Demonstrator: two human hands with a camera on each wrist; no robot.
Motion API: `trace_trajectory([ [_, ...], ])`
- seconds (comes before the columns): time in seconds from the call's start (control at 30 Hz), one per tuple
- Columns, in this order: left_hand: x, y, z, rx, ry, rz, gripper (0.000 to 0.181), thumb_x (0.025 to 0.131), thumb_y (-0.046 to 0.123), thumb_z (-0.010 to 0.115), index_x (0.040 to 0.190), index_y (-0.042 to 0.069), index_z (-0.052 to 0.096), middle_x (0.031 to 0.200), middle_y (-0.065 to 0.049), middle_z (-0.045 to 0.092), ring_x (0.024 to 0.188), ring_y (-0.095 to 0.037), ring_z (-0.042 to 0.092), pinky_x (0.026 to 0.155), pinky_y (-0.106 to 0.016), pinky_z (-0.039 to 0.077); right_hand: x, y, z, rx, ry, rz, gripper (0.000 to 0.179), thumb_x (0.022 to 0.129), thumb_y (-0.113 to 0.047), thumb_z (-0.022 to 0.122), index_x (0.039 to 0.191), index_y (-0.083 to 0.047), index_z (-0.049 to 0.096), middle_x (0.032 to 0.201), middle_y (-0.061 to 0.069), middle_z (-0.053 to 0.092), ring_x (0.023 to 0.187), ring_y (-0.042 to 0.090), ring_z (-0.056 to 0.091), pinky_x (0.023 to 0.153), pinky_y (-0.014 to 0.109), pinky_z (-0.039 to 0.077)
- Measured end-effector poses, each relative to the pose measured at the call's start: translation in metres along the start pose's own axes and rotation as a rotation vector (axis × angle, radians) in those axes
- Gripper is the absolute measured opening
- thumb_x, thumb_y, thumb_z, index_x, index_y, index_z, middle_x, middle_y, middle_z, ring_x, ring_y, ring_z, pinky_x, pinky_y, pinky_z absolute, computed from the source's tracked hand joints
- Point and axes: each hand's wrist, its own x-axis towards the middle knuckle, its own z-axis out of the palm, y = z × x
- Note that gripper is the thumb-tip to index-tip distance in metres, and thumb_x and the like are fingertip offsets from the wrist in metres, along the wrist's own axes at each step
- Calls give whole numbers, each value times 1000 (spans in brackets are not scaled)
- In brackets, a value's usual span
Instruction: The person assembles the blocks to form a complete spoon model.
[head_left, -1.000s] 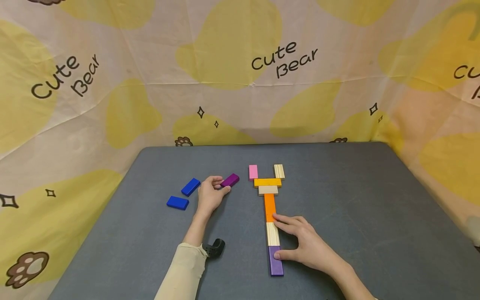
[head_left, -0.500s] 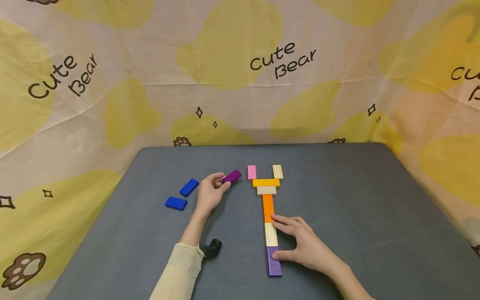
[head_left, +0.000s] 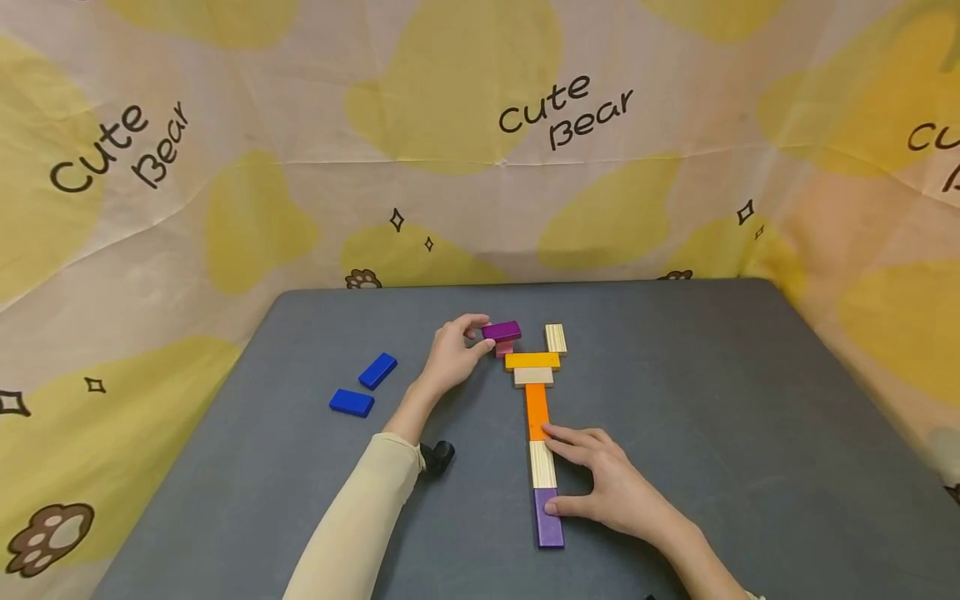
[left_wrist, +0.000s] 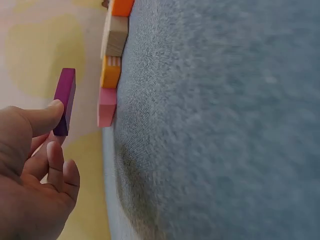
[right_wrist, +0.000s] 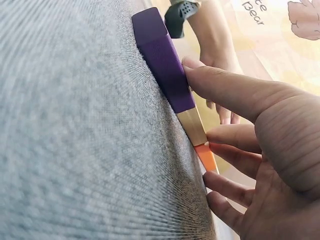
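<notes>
My left hand (head_left: pixel 452 354) pinches a magenta-purple wooden block (head_left: pixel 501 331) between thumb and fingers. In the left wrist view that block is off the table; in the head view it partly covers the pink block (head_left: pixel 504 351). My right hand (head_left: pixel 611 483) has its thumb on the violet block (head_left: pixel 550 529) and its fingertips by the orange block (head_left: pixel 537 408). Between those two lies a plain wood block (head_left: pixel 542 467), in one line with them. Beyond the orange one, a beige block (head_left: pixel 533 378) and a yellow-orange block (head_left: pixel 531 362) lie crosswise. Another plain block (head_left: pixel 556 338) stands at the far right end.
Two blue blocks (head_left: pixel 378 371) lie on the grey table (head_left: pixel 712 400), left of my left hand. A black band (head_left: pixel 438 457) is on the left wrist. Behind the table hangs a patterned cloth (head_left: pixel 450 150).
My left hand has lifted the magenta-purple block and carried it right and away from me, over the pink block, turning it more crosswise. The right hand has stayed in place.
</notes>
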Motion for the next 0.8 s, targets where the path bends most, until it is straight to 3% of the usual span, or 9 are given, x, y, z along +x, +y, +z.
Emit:
trace_trajectory([
  [0.4, 12, 9, 22, 43, -117, -15, 36, 93, 13, 70, 128, 6, 63, 122, -6, 64, 101, -23, 49, 89, -37, 42, 1, -1, -1, -1, -1, 27, 84, 72, -60, 80, 140, -17, 57, 148, -15, 41, 121, 15, 38, 99, 52, 38],
  [0.6, 15, 12, 30, 49, -110, -34, 34, 93, 11, 70, 126, 5, 63, 113, -7, 65, 97, -23, 49, 89, -36, 41, 1, -2, -1, -4, -8, 42, 85, 71, -61, 79, 141, -17, 57, 148, -15, 41, 121, 15, 38, 99, 53, 38],
  [0.8, 17, 15, 32, 62, -105, -55, 32, 93, 11, 70, 124, 8, 64, 111, -6, 65, 103, -24, 46, 94, -39, 37, 2, -2, -1, -11, -14, 35, 84, 72, -59, 80, 140, -17, 57, 149, -14, 41, 122, 16, 38, 99, 53, 37],
])
